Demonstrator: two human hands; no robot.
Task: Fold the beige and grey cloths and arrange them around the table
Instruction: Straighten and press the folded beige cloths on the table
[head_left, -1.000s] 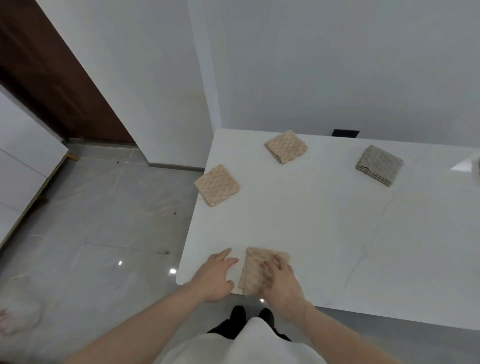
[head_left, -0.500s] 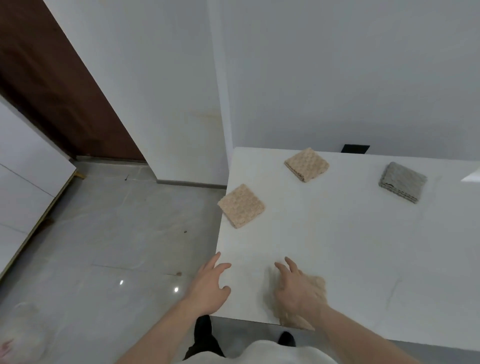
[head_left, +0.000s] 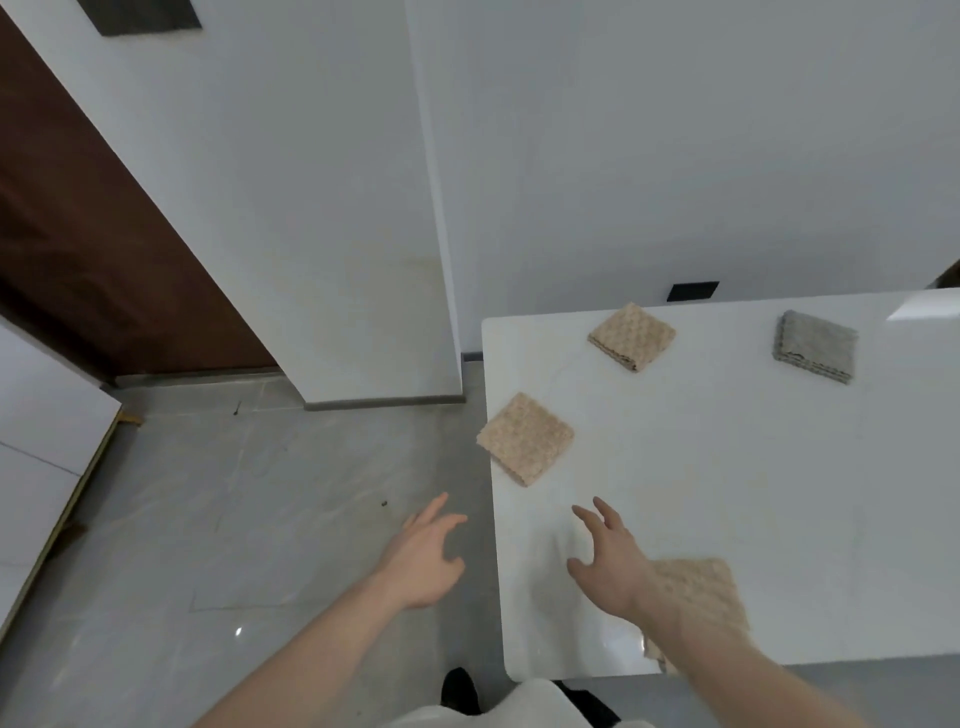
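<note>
While both hands hover spread and empty — right hand (head_left: 610, 569), left hand (head_left: 428, 558) — the folded beige cloth (head_left: 698, 597) lies at the counter's (head_left: 779, 493) near edge, just beside the right wrist.

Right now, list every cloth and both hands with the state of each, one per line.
Near beige cloth: folded, flat at the table's near edge, partly hidden by the right forearm.
Left-edge beige cloth: folded, corner overhanging the table edge.
Far beige cloth: folded, flat.
Grey cloth: folded, flat.
Left hand: open, off the table, holding nothing.
Right hand: open, holding nothing.
</note>
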